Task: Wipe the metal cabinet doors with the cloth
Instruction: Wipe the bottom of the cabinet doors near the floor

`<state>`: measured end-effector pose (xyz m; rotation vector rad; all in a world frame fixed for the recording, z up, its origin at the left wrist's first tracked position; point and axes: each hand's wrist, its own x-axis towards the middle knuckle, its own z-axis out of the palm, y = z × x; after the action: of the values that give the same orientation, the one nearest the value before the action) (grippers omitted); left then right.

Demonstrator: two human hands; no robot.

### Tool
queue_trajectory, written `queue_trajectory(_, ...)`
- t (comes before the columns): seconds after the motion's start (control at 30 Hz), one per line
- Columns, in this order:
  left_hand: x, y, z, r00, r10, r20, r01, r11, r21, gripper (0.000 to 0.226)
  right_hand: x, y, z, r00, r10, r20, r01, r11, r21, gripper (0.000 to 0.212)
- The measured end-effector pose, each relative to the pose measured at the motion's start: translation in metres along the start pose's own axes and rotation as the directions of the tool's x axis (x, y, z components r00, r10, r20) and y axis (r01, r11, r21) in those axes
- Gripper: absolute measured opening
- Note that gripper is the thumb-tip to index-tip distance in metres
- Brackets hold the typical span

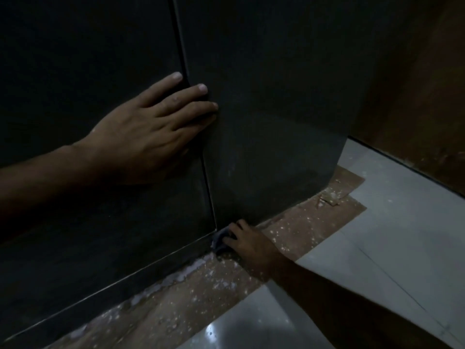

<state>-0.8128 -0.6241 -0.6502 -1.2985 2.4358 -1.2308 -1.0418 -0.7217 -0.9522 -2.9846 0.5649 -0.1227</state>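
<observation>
**Inspector A:** We find the right hand (247,241) low at the foot of the cabinet doors (264,122), its fingers (230,240) curled on the dark cloth (218,241), which is bunched where the door seam meets the floor (390,222). The left hand (148,129) lies flat across the seam, fingers straight, holding nothing.

**Inspector B:** Agreed. We judge the bottom edge to be the step in hand. We advise keeping the cloth against the metal, not the speckled brown strip (289,222), running it along the lower lip, while the left hand steadies the doors. Lighting is poor; remaining dirt cannot be assessed.
</observation>
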Motion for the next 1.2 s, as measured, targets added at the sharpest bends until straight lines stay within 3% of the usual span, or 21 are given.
queue_trajectory(0.07,0.0,0.0,-0.002,1.0,0.001,-0.009,-0.001,1.0,-0.01,0.064,-0.003,0.015,-0.008,0.998,0.063,0.011,-0.063,0.998,-0.027,0.05)
queue_trajectory(0.23,0.002,-0.001,-0.004,1.0,0.014,0.004,-0.014,0.999,-0.03,0.064,-0.017,0.033,-0.038,0.91,0.354,-0.214,-0.319,0.93,0.183,0.04)
queue_trajectory(0.33,0.002,0.003,-0.003,1.0,-0.004,-0.001,0.004,1.0,-0.027,0.065,0.0,0.022,-0.051,0.793,0.389,-0.468,-0.221,0.901,0.374,0.043)
queue_trajectory(0.4,0.004,0.005,-0.002,1.0,-0.017,-0.01,0.016,0.999,-0.035,0.065,0.015,0.001,-0.054,0.751,0.295,-0.591,-0.097,0.934,0.343,0.048)
queue_trajectory(0.47,0.004,0.006,-0.003,1.0,-0.024,-0.015,0.023,0.999,-0.035,0.065,0.022,-0.014,-0.049,0.816,0.056,-0.575,0.044,0.986,0.159,0.054)
queue_trajectory(0.53,-0.001,0.005,-0.006,1.0,-0.026,-0.013,0.026,0.999,-0.035,0.065,0.016,-0.002,-0.039,0.928,-0.116,-0.353,0.128,0.992,0.011,0.05)
queue_trajectory(0.6,-0.011,0.004,-0.008,0.999,-0.034,-0.006,0.033,0.999,-0.035,0.064,0.003,0.028,-0.04,0.967,0.057,-0.247,-0.039,0.996,0.078,0.047)
queue_trajectory(0.63,-0.017,0.002,-0.009,0.999,-0.041,-0.006,0.041,0.999,-0.032,0.064,-0.001,0.04,-0.047,0.92,0.226,-0.32,-0.177,0.969,0.174,0.047)
queue_trajectory(0.7,-0.026,-0.001,-0.011,0.998,-0.063,-0.003,0.063,0.998,-0.012,0.065,0.002,0.05,-0.08,0.649,0.524,-0.552,-0.307,0.844,0.441,0.043)
queue_trajectory(0.73,-0.028,0.0,-0.011,0.997,-0.082,-0.003,0.082,0.997,-0.002,0.066,0.01,0.045,-0.1,0.489,0.57,-0.661,-0.255,0.817,0.517,0.038)
queue_trajectory(0.77,-0.028,0.003,-0.012,0.995,-0.1,-0.004,0.1,0.995,0.005,0.066,0.022,0.032,-0.118,0.385,0.555,-0.738,-0.169,0.828,0.535,0.035)
queue_trajectory(0.8,-0.026,0.006,-0.012,0.993,-0.116,-0.007,0.116,0.993,0.008,0.067,0.035,0.014,-0.131,0.366,0.497,-0.787,-0.09,0.86,0.502,0.036)
queue_trajectory(0.87,-0.027,0.008,-0.014,0.99,-0.138,-0.018,0.138,0.99,0.005,0.066,0.049,-0.022,-0.127,0.53,0.231,-0.816,0.03,0.957,0.29,0.042)
queue_trajectory(0.93,-0.037,0.003,-0.018,0.991,-0.134,-0.017,0.135,0.991,0.015,0.064,0.037,-0.033,-0.099,0.728,-0.091,-0.68,0.134,0.991,0.011,0.04)
queue_trajectory(1.0,-0.053,-0.006,-0.025,0.993,-0.116,0.001,0.116,0.993,0.032,0.065,0.018,-0.004,-0.091,0.804,-0.104,-0.585,0.093,0.994,-0.049,0.04)
queue_trajectory(1.03,-0.062,-0.01,-0.027,0.994,-0.11,0.005,0.11,0.993,0.031,0.066,0.015,0.011,-0.098,0.768,0.036,-0.639,-0.011,0.999,0.044,0.042)
queue_trajectory(1.07,-0.069,-0.012,-0.029,0.994,-0.111,0.005,0.111,0.993,0.03,0.066,0.016,0.02,-0.114,0.674,0.221,-0.705,-0.114,0.974,0.197,0.041)
queue_trajectory(1.1,-0.074,-0.012,-0.03,0.993,-0.118,0.0,0.118,0.993,0.03,0.066,0.023,0.024,-0.136,0.524,0.361,-0.771,-0.147,0.93,0.336,0.035)
queue_trajectory(1.13,-0.078,-0.011,-0.03,0.992,-0.126,-0.003,0.126,0.991,0.032,0.066,0.035,0.02,-0.159,0.394,0.42,-0.818,-0.127,0.906,0.404,0.031)
queue_trajectory(1.17,-0.08,-0.01,-0.03,0.991,-0.132,0.001,0.132,0.991,0.033,0.067,0.049,0.006,-0.176,0.331,0.4,-0.855,-0.084,0.915,0.395,0.032)
queue_trajectory(1.2,-0.08,-0.009,-0.029,0.991,-0.135,0.006,0.135,0.99,0.035,0.068,0.06,-0.014,-0.183,0.338,0.327,-0.883,-0.032,0.941,0.336,0.035)
